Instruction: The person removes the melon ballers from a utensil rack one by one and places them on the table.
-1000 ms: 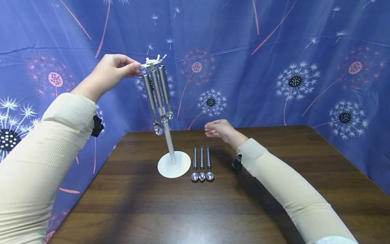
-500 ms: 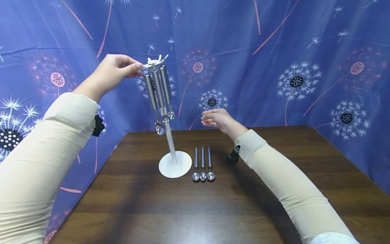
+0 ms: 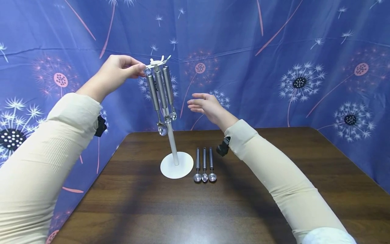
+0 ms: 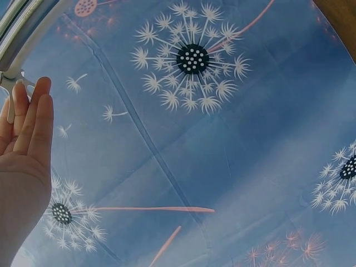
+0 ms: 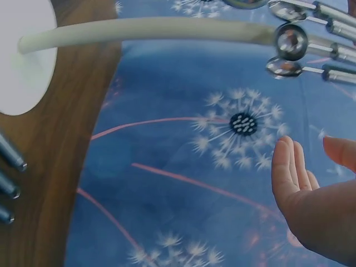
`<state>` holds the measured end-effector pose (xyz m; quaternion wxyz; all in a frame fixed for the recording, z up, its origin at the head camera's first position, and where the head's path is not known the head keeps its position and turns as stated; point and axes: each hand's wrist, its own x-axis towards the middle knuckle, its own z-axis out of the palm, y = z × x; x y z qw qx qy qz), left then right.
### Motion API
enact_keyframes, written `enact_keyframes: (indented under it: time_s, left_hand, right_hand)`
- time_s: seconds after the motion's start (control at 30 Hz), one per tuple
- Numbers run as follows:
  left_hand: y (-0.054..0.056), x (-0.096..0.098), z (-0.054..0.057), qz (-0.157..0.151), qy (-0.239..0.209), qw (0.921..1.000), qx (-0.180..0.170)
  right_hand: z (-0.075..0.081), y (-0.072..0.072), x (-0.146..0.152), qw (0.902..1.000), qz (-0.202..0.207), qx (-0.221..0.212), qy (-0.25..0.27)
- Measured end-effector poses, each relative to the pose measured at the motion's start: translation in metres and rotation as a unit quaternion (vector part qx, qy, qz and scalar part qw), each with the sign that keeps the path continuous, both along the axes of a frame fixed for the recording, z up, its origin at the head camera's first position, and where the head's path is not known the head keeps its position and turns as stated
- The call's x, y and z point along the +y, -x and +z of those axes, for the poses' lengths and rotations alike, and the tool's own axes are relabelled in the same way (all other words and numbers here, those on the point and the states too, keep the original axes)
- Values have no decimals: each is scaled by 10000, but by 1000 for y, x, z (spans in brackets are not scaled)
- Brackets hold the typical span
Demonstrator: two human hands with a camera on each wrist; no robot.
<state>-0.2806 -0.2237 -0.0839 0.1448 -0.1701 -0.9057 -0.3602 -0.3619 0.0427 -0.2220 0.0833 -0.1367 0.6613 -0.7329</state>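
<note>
A white utensil stand (image 3: 173,139) stands upright at the table's left, with several steel-handled scoops (image 3: 161,91) hanging from its hooked top. My left hand (image 3: 118,73) pinches one of the top's hooks between thumb and fingers, as the left wrist view's hook (image 4: 11,105) also shows. Three steel scoops (image 3: 204,164) lie side by side on the table, bowls toward me. My right hand (image 3: 210,106) is raised behind them, right of the stand, fingers straight and nothing in it. In the right wrist view, its fingers (image 5: 286,167) are apart from the hanging bowls (image 5: 291,41).
The stand's round white base (image 3: 176,171) rests on the brown wooden table (image 3: 182,210), left of the lying scoops. A blue dandelion-print cloth (image 3: 243,67) hangs behind and beside the table.
My right hand has risen and moved left, toward the hanging scoops, with its fingers spreading a little. My left hand keeps its hold on the stand's top. The lying scoops stay put.
</note>
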Motion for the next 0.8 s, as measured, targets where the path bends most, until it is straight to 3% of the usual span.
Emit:
enact_keyframes:
  time_s: [0.4,0.8]
  left_hand:
    - [-2,1,-2,-11,69,10000,34]
    - [-3,2,0,70,97,9999,67]
  right_hand:
    - [26,-10,-18,9979,355,472,248]
    - [41,-13,-36,9962,277,806,184]
